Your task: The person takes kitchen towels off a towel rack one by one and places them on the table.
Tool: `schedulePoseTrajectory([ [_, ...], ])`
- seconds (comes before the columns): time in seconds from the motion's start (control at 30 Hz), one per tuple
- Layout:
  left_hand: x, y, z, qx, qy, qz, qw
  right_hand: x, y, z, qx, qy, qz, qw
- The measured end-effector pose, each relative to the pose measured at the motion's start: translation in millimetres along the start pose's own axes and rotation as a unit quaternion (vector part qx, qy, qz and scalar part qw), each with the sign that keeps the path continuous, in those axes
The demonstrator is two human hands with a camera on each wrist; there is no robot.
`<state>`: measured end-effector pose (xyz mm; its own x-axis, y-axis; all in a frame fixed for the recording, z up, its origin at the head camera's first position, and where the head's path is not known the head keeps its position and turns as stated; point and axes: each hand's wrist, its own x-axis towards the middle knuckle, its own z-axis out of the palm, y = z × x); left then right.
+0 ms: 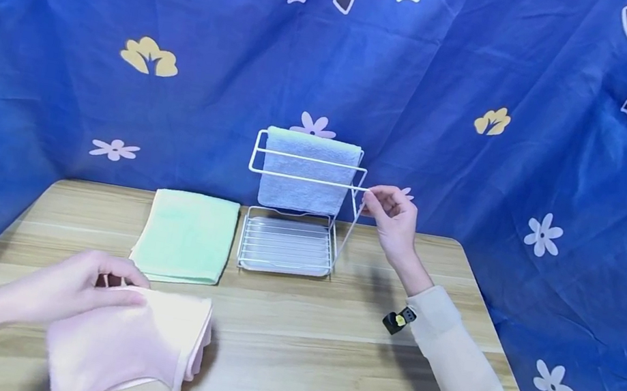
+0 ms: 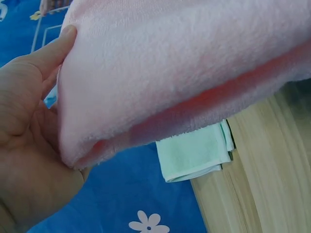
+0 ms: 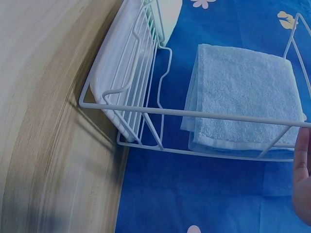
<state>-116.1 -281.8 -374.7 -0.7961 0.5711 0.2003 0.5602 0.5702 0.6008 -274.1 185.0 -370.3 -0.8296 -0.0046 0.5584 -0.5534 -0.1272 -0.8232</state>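
Observation:
My left hand (image 1: 87, 285) pinches a folded pink towel (image 1: 134, 338) between thumb and fingers, above the front left of the table. In the left wrist view the towel (image 2: 184, 68) fills much of the picture, its folded edge hanging open. My right hand (image 1: 392, 222) pinches the upper right front corner of a white wire rack (image 1: 310, 180). Over the rack's rear bar hangs a folded light blue towel (image 1: 306, 184); the right wrist view shows this blue towel (image 3: 248, 97) behind the rack's side wire (image 3: 209, 115). A white tray (image 1: 286, 246) sits in the rack's base.
A folded mint green towel (image 1: 188, 237) lies on the wooden table (image 1: 289, 343), left of the rack. Blue patterned cloth (image 1: 216, 68) stands behind the table and along its sides. A black device (image 1: 398, 320) is strapped at the right wrist.

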Motion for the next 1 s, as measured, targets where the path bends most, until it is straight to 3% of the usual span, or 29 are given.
schedulePoseTrajectory([
  [0.5, 37.1, -28.1, 5.8, 0.001, -0.037, -0.007, 0.9993, 0.3, -2, 1, -0.011, -0.002, -0.005, 0.9999],
  [1.0, 41.8, -54.1, 23.7, -0.044, -0.086, -0.032, 0.9948, -1.0, -1, 0, -0.011, 0.002, -0.003, 0.9999],
])
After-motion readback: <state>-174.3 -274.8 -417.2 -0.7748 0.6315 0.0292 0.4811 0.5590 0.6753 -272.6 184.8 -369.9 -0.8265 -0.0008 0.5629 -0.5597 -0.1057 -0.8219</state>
